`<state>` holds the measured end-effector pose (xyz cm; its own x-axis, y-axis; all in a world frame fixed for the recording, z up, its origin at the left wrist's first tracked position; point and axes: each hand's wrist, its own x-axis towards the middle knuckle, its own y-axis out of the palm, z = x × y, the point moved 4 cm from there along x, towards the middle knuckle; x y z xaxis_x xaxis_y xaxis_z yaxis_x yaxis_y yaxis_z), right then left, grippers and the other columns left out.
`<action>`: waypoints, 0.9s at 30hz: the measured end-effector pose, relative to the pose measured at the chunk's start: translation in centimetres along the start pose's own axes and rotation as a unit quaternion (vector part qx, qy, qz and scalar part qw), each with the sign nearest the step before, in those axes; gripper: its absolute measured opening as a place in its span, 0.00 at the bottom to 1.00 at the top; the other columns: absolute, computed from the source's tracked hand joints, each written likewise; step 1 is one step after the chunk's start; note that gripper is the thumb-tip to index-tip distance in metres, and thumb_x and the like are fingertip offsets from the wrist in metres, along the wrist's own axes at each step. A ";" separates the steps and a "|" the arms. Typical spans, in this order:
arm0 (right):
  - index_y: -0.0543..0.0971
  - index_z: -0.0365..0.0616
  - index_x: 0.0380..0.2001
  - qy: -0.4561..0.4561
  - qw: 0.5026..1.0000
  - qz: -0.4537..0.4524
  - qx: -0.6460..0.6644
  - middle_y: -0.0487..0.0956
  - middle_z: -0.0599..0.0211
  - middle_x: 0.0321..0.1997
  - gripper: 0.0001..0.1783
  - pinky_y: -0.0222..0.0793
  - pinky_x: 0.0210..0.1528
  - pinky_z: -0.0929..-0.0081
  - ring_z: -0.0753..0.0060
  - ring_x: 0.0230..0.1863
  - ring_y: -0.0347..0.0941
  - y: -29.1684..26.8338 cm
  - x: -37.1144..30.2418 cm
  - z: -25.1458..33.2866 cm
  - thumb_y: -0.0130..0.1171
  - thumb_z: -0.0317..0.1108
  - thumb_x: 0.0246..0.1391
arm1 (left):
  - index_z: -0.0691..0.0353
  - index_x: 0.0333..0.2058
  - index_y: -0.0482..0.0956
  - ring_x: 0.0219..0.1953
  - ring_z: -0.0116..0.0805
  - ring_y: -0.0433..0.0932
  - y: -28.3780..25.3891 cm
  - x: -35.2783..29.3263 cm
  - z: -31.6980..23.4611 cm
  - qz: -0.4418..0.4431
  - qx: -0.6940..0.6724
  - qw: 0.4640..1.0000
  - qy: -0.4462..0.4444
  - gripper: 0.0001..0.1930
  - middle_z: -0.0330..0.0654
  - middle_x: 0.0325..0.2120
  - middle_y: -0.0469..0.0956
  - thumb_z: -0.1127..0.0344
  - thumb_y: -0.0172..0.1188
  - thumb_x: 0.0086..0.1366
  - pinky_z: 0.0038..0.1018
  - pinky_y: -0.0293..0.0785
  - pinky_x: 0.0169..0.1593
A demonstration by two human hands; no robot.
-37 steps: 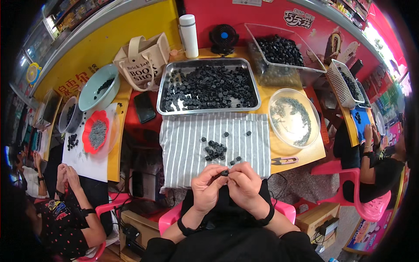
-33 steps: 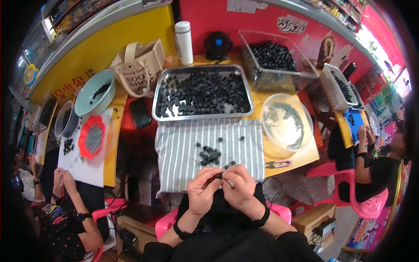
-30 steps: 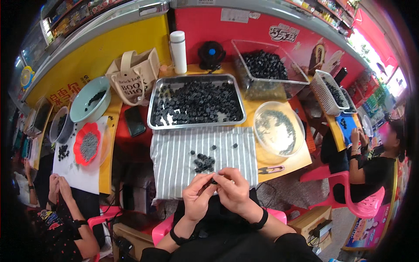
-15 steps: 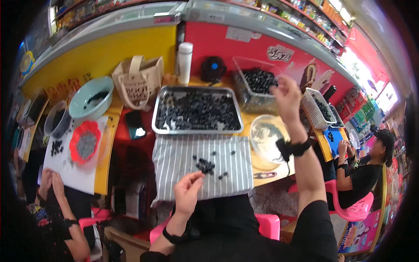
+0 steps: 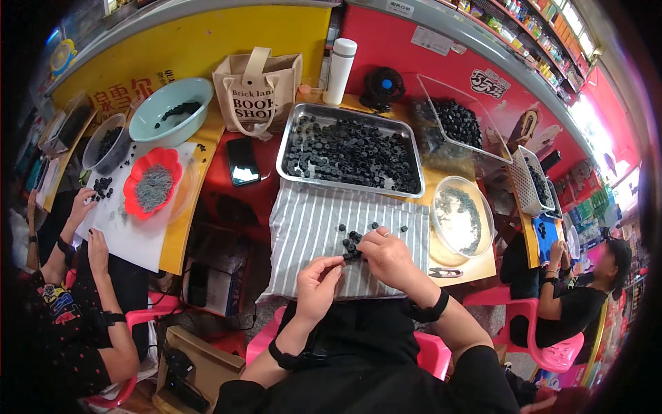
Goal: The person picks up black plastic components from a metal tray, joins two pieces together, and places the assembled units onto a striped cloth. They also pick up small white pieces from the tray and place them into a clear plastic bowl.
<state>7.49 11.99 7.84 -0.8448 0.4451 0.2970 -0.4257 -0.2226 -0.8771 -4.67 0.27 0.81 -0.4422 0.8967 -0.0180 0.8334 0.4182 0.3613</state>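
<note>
A loose cluster of small black round pieces [image 5: 351, 238] lies on a grey-and-white striped cloth [image 5: 296, 228] in front of me. At the cluster's right side my right hand [image 5: 393, 260] reaches down, fingers bent together at the pieces; what is between its fingertips is hidden. My left hand [image 5: 317, 286] is at the near left of the cluster, thumb and forefinger pinched. Whether a piece sits in that pinch is too small to tell. Behind the cloth, a steel tray [image 5: 283, 172] holds many more such black pieces.
Right of the cloth stand a round clear tub [image 5: 491, 231] with dark shreds and thread snips [image 5: 446, 272]. Beyond are a clear bin [image 5: 493, 155] of black pieces, a black fan [image 5: 383, 87], a white bottle [image 5: 340, 71] and a phone [image 5: 243, 162]. People work at both sides.
My right hand has come down from beside the clear bin to the black pieces on the cloth. My left hand stays near them, still pinched. The whole view has shifted.
</note>
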 end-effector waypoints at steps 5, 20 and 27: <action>0.77 0.41 0.28 0.005 0.999 -0.045 0.003 0.75 0.62 0.30 0.09 0.70 0.35 0.61 0.52 0.35 0.71 -0.6 -0.7 -0.1 0.62 0.22 0.38 | 0.70 0.42 0.80 0.36 0.23 0.77 0.2 0.0 -0.1 -0.002 0.001 1.000 0.007 0.09 0.39 0.36 0.78 0.79 0.55 0.64 0.19 0.74 0.42; 0.78 0.39 0.30 0.199 0.970 -0.123 0.073 0.74 0.57 0.29 0.09 0.70 0.35 0.61 0.50 0.34 0.73 -2.1 -5.0 -4.9 0.63 0.23 0.41 | 0.70 0.41 0.80 0.35 0.25 0.78 0.3 0.5 0.2 -0.004 0.021 0.999 0.027 0.08 0.41 0.35 0.79 0.80 0.56 0.63 0.21 0.75 0.41; 0.78 0.40 0.28 0.009 0.995 -0.093 0.020 0.76 0.61 0.30 0.08 0.70 0.36 0.61 0.52 0.35 0.72 -1.0 2.6 -0.7 0.63 0.22 0.41 | 0.71 0.41 0.80 0.36 0.25 0.78 0.4 0.0 -0.5 -0.018 0.021 1.000 0.004 0.09 0.40 0.35 0.79 0.80 0.55 0.64 0.20 0.75 0.41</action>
<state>5.94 13.99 9.27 -0.7451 0.4963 0.4454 -0.5866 -0.1699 -0.7919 -4.50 0.40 1.37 -0.4747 0.8799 -0.0222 0.8302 0.4560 0.3206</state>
